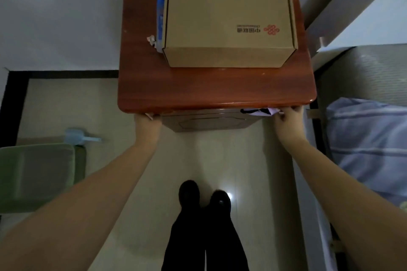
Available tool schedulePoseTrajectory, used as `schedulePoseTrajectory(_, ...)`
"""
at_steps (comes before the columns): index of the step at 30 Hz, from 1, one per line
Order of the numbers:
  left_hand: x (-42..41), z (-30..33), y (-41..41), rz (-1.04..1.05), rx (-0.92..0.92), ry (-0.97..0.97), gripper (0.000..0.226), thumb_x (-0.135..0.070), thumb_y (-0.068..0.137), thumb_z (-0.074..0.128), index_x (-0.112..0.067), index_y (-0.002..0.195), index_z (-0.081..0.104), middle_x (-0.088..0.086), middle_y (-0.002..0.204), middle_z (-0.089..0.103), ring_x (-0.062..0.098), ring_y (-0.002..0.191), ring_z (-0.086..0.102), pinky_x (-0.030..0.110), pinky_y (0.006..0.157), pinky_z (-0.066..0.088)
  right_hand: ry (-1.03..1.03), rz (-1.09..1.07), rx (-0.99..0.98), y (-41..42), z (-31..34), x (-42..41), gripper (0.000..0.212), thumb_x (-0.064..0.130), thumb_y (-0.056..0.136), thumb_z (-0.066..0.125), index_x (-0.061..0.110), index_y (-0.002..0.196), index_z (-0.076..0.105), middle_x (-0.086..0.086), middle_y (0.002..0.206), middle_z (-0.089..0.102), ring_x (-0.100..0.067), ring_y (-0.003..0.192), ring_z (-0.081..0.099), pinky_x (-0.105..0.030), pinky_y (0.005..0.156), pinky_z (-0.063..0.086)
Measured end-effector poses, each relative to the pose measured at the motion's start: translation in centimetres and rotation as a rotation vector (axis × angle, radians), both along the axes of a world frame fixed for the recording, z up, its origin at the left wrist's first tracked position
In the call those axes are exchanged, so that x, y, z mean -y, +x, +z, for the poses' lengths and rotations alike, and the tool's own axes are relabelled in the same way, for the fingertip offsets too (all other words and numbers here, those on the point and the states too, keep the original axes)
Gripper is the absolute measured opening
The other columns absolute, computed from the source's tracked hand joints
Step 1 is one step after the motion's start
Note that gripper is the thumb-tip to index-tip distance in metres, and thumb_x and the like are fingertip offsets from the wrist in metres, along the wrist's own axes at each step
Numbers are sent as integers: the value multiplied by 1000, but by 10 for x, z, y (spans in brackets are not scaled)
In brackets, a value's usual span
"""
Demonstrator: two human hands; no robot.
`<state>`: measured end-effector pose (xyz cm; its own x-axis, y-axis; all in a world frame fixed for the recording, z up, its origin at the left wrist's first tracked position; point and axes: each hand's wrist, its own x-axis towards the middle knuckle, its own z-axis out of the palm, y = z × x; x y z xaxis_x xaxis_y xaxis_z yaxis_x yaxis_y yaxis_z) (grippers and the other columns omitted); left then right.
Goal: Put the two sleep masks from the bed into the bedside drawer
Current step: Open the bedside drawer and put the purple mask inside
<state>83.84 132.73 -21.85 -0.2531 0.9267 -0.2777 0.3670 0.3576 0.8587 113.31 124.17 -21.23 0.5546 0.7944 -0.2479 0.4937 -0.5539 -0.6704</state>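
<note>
I look straight down on a reddish wooden bedside cabinet (pixel 217 90). Its drawer front (pixel 209 121) shows just below the top's front edge. My left hand (pixel 147 124) is at the drawer's left corner, fingers tucked under the top. My right hand (pixel 288 116) is at the right corner, pinching a pale lilac and black sleep mask (pixel 261 111) that sticks out between the drawer and the top. A second mask is not visible. How far the drawer is pulled out cannot be told.
A large cardboard box (pixel 229 13) and a blue tube (pixel 159 19) sit on the cabinet. The bed with a blue striped pillow (pixel 370 147) is at the right. A green seat (pixel 37 174) and a blue dustpan (pixel 77 136) are at the left. My feet (pixel 204 198) stand on the tiled floor.
</note>
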Motion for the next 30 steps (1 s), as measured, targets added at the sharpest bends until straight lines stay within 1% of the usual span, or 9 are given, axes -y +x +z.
schedulePoseTrajectory(2,1,-4,2,30,-19,14,38,12,81,46,-10,112,52,-11,89,49,0,83,47,4,73,31,20,-26,37,-2,-5,0,37,13,93,49,12,130,51,-16,147,28,-33,120,45,-17,93,28)
schedulePoseTrajectory(5,5,-4,12,88,7,45,43,16,77,42,-23,93,48,-7,91,48,-11,75,49,2,78,30,47,-44,57,-6,-7,3,33,5,92,46,8,124,54,-17,142,31,-29,113,47,-18,94,28)
schedulePoseTrajectory(8,3,-7,7,121,-37,-6,40,13,76,43,-14,105,46,1,100,48,13,96,47,13,84,33,32,-32,59,-3,-5,3,32,8,93,49,7,124,55,-17,143,28,-26,113,46,-13,93,26)
schedulePoseTrajectory(11,2,-12,-4,23,-99,2,40,13,75,43,-24,91,42,-1,91,48,16,95,46,20,81,36,9,-10,56,3,-6,3,31,18,93,54,10,123,56,-11,150,22,-21,117,45,-16,93,27)
schedulePoseTrajectory(15,7,-13,-12,-54,-151,15,39,9,76,48,-11,109,44,2,101,47,18,100,47,29,88,36,38,77,35,8,-2,11,22,18,94,52,7,109,63,-13,147,24,-18,114,43,-19,95,30)
schedulePoseTrajectory(18,29,-14,-18,-26,-147,-44,41,4,78,52,-4,116,40,10,111,47,22,107,48,31,90,37,31,123,15,6,0,33,15,10,93,51,9,98,65,-11,142,28,-11,111,39,-12,92,31)
schedulePoseTrajectory(21,65,-11,-29,-25,-142,-126,43,3,80,53,-3,120,38,17,124,49,26,114,47,35,94,37,-2,134,-35,2,6,69,17,11,91,53,9,106,61,-7,139,32,-13,112,43,-2,83,32)
schedulePoseTrajectory(26,122,-6,-44,-35,-65,-205,46,13,82,46,-4,123,35,16,128,45,26,120,44,35,109,30,-55,206,3,-6,5,126,13,14,89,57,10,99,65,-19,129,39,-28,109,48,-27,90,36)
schedulePoseTrajectory(30,130,-20,-47,1,-10,-252,45,17,82,43,-2,122,35,18,128,46,31,123,46,39,104,38,-84,240,-45,-12,-15,145,13,21,90,56,18,98,66,-11,133,36,-19,111,44,-19,93,31)
